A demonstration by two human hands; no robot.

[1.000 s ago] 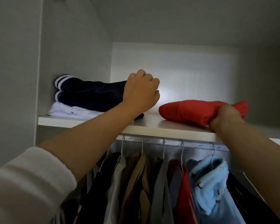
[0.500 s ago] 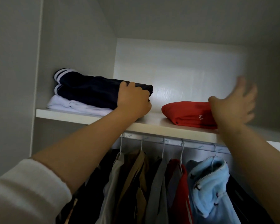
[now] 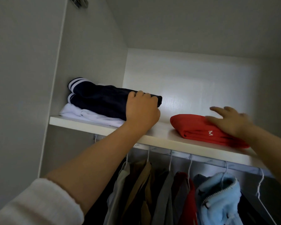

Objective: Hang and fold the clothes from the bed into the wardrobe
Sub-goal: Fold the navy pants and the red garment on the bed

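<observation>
Red folded garment [image 3: 199,129], white M mark

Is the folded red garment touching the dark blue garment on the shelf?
Apart. The head view shows bare shelf between the red garment and the dark blue garment.

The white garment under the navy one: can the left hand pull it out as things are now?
Probably not cleanly. The navy garment lies on the white garment, and the left hand rests curled on the navy one; only the white front edge is free.
</observation>
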